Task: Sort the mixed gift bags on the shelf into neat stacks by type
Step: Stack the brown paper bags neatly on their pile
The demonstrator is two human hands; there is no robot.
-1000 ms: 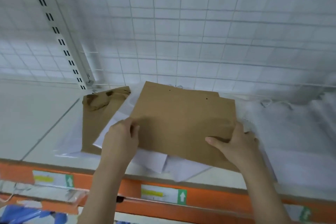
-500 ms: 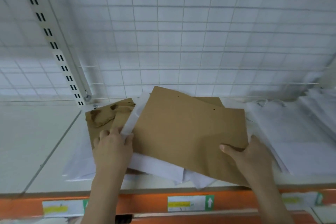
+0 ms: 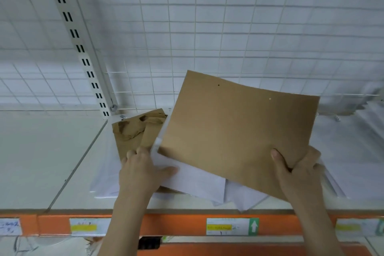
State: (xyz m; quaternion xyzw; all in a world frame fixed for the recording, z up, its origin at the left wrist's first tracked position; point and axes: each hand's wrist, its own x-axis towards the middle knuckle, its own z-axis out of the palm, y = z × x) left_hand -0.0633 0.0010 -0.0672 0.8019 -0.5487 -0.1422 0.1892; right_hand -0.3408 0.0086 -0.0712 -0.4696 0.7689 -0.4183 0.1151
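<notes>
So the flat brown kraft-paper gift bag [image 3: 239, 133] has come up off the pile since a moment ago. Before, it lay almost flat on the heap; now its far edge is tipped up toward the white wire-grid back panel [image 3: 228, 27], middle-right of the frame. Our right hand [image 3: 299, 174] pinches its lower right corner, thumb on top and fingers curled underneath. Our left hand [image 3: 141, 170] has slid over to the glossy white plastic-wrapped bags [image 3: 193, 181] just under it and grips their edge, thumb laid across the top, holding them down.

Left of centre, the other brown paper bag with twisted paper handles [image 3: 135, 131] sits where it was, on the white shelf board [image 3: 41, 151]. At the far right there's a separate stack of white bags [image 3: 342, 151].

Our read: the brown one is now peeled free from the white ones, so it probably goes onto the handled brown bag next. Sorting looks early, since the middle pile is a jumble.
</notes>
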